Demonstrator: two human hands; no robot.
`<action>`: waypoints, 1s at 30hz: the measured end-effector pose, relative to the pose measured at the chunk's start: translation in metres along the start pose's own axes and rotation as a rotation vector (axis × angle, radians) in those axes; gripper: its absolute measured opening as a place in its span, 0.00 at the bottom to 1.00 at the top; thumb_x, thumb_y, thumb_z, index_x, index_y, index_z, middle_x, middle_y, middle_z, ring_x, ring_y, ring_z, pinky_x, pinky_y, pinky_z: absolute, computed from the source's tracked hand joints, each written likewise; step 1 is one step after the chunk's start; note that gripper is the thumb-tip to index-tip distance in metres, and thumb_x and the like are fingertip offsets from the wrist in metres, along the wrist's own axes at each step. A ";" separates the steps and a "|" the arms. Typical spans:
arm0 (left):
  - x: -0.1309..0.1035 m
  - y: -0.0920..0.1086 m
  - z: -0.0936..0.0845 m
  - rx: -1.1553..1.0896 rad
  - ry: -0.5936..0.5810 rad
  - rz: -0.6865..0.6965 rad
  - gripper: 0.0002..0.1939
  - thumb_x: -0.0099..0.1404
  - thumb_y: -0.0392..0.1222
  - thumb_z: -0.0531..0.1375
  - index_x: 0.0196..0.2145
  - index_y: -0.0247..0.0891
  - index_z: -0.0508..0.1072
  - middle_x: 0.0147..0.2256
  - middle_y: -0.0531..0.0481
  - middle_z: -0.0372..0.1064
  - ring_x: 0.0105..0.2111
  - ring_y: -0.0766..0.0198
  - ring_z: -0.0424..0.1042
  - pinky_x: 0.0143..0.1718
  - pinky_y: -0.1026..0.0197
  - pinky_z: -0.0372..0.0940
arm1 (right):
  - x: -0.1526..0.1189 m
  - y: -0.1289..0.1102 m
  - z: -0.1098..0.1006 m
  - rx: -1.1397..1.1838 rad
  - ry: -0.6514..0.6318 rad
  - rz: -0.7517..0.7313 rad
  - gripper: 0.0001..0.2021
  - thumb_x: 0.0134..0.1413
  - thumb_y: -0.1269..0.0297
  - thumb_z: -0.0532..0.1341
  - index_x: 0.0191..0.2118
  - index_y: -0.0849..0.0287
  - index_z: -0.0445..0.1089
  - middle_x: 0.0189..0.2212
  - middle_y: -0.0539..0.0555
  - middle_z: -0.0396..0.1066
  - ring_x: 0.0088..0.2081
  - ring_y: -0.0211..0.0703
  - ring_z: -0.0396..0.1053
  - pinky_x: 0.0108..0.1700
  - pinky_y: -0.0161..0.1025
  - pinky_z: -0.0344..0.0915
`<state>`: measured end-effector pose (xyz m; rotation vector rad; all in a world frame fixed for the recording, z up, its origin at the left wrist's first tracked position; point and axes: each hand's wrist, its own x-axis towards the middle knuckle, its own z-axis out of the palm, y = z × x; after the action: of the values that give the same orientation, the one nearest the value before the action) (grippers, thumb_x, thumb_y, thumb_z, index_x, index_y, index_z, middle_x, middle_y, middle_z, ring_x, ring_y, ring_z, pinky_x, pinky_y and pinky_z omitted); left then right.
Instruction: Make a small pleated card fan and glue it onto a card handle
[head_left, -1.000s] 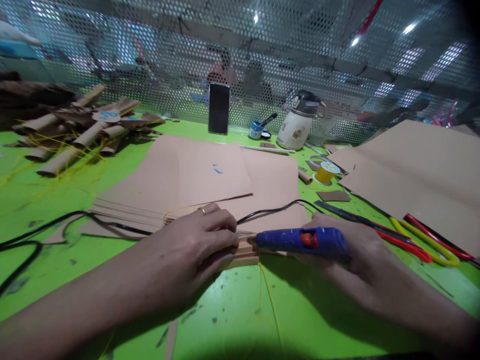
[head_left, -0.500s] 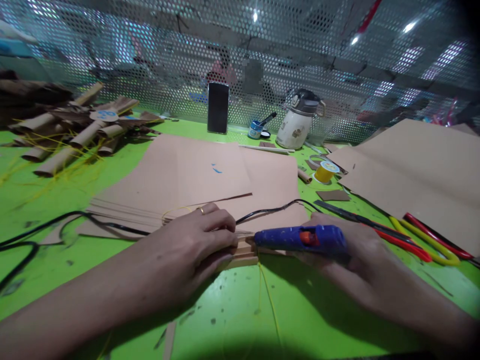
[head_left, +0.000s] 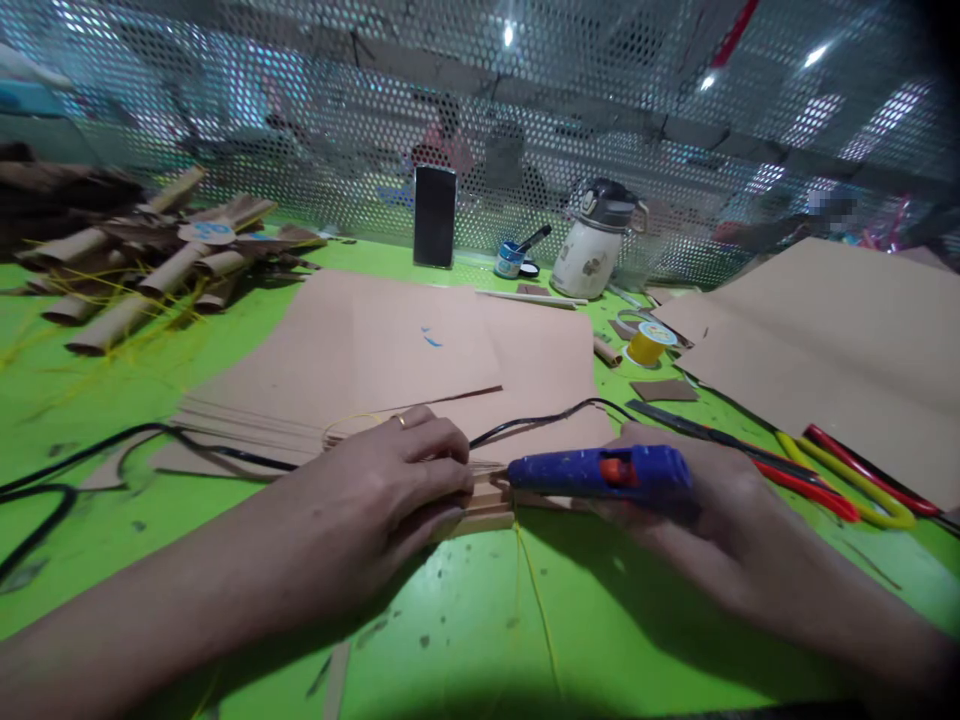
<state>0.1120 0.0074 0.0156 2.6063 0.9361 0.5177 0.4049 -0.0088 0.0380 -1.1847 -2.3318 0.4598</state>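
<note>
My right hand (head_left: 697, 510) is wrapped round a blue glue gun (head_left: 600, 476) with a red-orange part on its side. The gun's nozzle points left and meets the end of a small layered brown cardboard piece (head_left: 491, 508). My left hand (head_left: 405, 475), wearing a ring, grips that piece with bent fingers, which hide much of it. A yellow thread (head_left: 541, 600) trails from the piece down the green table (head_left: 420, 660). Just behind my hands lies a stack of brown cardboard sheets (head_left: 390, 340), the top one with blue marks. A black cord (head_left: 232, 452) passes behind my left hand.
Rolled brown tubes (head_left: 112, 322) with yellow threads pile up at left. A phone (head_left: 435, 217), a small blue jar (head_left: 510, 260) and a bottle (head_left: 589, 255) stand at the back. A yellow thread spool (head_left: 649, 343), scissors (head_left: 862, 500) and cardboard sheets (head_left: 840, 350) are at right.
</note>
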 end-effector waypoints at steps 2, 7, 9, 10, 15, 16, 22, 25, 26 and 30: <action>0.000 0.001 0.000 0.000 -0.005 -0.010 0.14 0.78 0.41 0.54 0.38 0.40 0.78 0.42 0.47 0.71 0.40 0.60 0.69 0.40 0.59 0.65 | 0.000 0.001 -0.002 0.001 0.015 -0.002 0.05 0.63 0.66 0.59 0.35 0.53 0.70 0.32 0.53 0.77 0.31 0.47 0.74 0.30 0.40 0.69; 0.001 0.000 0.000 0.003 -0.002 -0.001 0.13 0.78 0.41 0.53 0.40 0.40 0.77 0.42 0.48 0.70 0.41 0.60 0.69 0.41 0.59 0.65 | -0.004 0.002 -0.006 0.016 0.011 0.024 0.04 0.61 0.66 0.60 0.36 0.50 0.73 0.33 0.52 0.79 0.34 0.51 0.77 0.28 0.40 0.70; 0.000 0.000 0.000 0.008 0.002 -0.006 0.13 0.78 0.42 0.53 0.41 0.40 0.78 0.42 0.47 0.70 0.41 0.60 0.70 0.41 0.59 0.65 | -0.006 0.002 -0.007 0.016 0.014 0.032 0.04 0.60 0.66 0.60 0.35 0.50 0.72 0.32 0.52 0.79 0.33 0.51 0.77 0.27 0.40 0.70; -0.001 0.000 0.000 0.007 0.003 -0.011 0.14 0.78 0.42 0.53 0.41 0.40 0.78 0.42 0.47 0.70 0.41 0.60 0.70 0.40 0.59 0.65 | -0.007 0.001 -0.007 0.012 0.011 0.034 0.05 0.61 0.66 0.60 0.34 0.50 0.72 0.32 0.51 0.79 0.32 0.50 0.77 0.27 0.40 0.70; -0.001 0.000 0.000 -0.007 0.001 -0.026 0.14 0.77 0.41 0.53 0.39 0.39 0.78 0.41 0.46 0.70 0.39 0.60 0.70 0.38 0.59 0.65 | -0.007 -0.001 -0.009 -0.039 -0.009 -0.007 0.04 0.61 0.64 0.60 0.34 0.49 0.70 0.32 0.51 0.78 0.31 0.48 0.76 0.29 0.39 0.73; -0.001 0.000 0.000 -0.006 0.002 -0.026 0.14 0.77 0.41 0.53 0.39 0.39 0.78 0.41 0.46 0.71 0.39 0.60 0.70 0.38 0.59 0.65 | -0.007 -0.001 -0.009 -0.051 -0.014 -0.013 0.03 0.61 0.64 0.60 0.34 0.50 0.70 0.32 0.51 0.78 0.32 0.48 0.76 0.30 0.38 0.73; 0.000 -0.001 0.001 0.020 0.021 0.005 0.14 0.78 0.41 0.53 0.39 0.39 0.78 0.41 0.46 0.71 0.40 0.59 0.69 0.38 0.59 0.65 | -0.007 -0.002 -0.006 -0.083 -0.015 -0.012 0.05 0.58 0.70 0.59 0.34 0.52 0.70 0.34 0.52 0.79 0.35 0.48 0.78 0.32 0.39 0.74; 0.001 0.000 0.001 0.024 0.028 0.029 0.13 0.78 0.40 0.53 0.40 0.39 0.77 0.41 0.46 0.71 0.40 0.59 0.69 0.38 0.59 0.65 | -0.005 -0.003 -0.004 -0.071 -0.006 0.010 0.06 0.59 0.68 0.58 0.34 0.53 0.71 0.34 0.53 0.80 0.34 0.49 0.78 0.32 0.39 0.74; 0.001 0.000 0.001 0.024 0.027 0.030 0.13 0.78 0.40 0.53 0.40 0.39 0.77 0.41 0.46 0.71 0.39 0.59 0.69 0.38 0.58 0.64 | -0.004 -0.003 -0.003 -0.067 -0.008 0.016 0.06 0.60 0.68 0.59 0.33 0.53 0.71 0.34 0.53 0.80 0.34 0.49 0.78 0.31 0.39 0.73; 0.000 0.000 0.001 0.034 0.014 0.012 0.12 0.78 0.40 0.53 0.39 0.37 0.74 0.39 0.46 0.71 0.38 0.58 0.67 0.37 0.58 0.64 | -0.001 -0.003 -0.004 -0.043 -0.010 0.035 0.06 0.60 0.66 0.59 0.32 0.52 0.71 0.33 0.53 0.80 0.32 0.49 0.77 0.28 0.38 0.72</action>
<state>0.1127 0.0072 0.0145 2.6436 0.9423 0.5285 0.4052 -0.0114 0.0424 -1.2471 -2.3438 0.4305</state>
